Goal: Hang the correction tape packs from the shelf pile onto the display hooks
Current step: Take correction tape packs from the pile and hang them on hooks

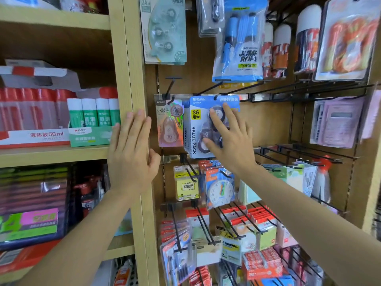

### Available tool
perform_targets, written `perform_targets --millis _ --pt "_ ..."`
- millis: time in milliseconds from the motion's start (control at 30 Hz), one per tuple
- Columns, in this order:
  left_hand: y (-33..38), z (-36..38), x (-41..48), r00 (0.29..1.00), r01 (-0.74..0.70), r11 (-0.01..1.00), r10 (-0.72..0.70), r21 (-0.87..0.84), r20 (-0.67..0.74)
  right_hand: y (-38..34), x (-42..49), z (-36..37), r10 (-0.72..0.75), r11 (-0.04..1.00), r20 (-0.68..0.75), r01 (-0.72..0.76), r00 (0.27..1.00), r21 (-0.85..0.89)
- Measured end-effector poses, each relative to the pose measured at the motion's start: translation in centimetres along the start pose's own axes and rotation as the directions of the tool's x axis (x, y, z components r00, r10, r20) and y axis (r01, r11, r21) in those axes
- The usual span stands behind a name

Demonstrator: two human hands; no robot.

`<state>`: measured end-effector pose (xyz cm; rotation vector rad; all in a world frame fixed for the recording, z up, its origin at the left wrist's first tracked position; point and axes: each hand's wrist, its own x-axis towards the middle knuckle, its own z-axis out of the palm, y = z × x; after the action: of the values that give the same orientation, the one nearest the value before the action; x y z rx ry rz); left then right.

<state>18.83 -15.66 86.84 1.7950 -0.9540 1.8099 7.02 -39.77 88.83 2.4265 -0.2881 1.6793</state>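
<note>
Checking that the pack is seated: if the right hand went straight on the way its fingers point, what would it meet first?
The hanging blue value pack: the right hand spreads its fingers over the pack's front, probably touching it already, though depth is unclear.

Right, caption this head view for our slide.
Right hand touches hung blue correction tape packs; left hand rests on shelf upright.

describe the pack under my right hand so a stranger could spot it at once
Find the pale wooden upright between the shelves and the hook display. Just right of it, at mid height, two packs hang side by side. It is the wider blue pack under the right hand, marked 36 on yellow and VALUE PACK, not the small holographic pack.
</note>
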Motion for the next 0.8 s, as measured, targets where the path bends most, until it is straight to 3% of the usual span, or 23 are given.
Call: perform_targets --millis 200,400,567,667,800 --pt "0.4 -0.4 -0.2 0.999 0.025 1.0 -0.025 0.003 0.048 0.3 -0.5 -0.3 -0.003 1.0 0.112 0.006 0.994 -0.025" --pt "1.7 -1.5 -2.4 0.979 0.066 0.998 -0.061 -0.019 0.194 -0.9 -1.6 -2.1 0.011 0.999 0.212 -0.004 0.977 -0.032" --pt "4.7 -3.7 -6.9 0.963 0.119 0.966 -0.056 -0.228 0.264 -2.5 -6.8 -3.5 -0.029 0.99 0.198 0.001 0.98 0.139" --pt "5.7 -4.8 -10.5 0.951 0.069 0.943 0.036 -0.325 0.306 -2.7 -10.7 -4.2 -0.085 0.956 0.137 0.042 0.987 0.289" --pt "6.9 -6.4 -16.9 0.861 0.065 0.909 0.157 -0.411 0.484 -2.2 -17.0 -4.6 -0.19 0.893 0.329 0.023 0.925 0.45"
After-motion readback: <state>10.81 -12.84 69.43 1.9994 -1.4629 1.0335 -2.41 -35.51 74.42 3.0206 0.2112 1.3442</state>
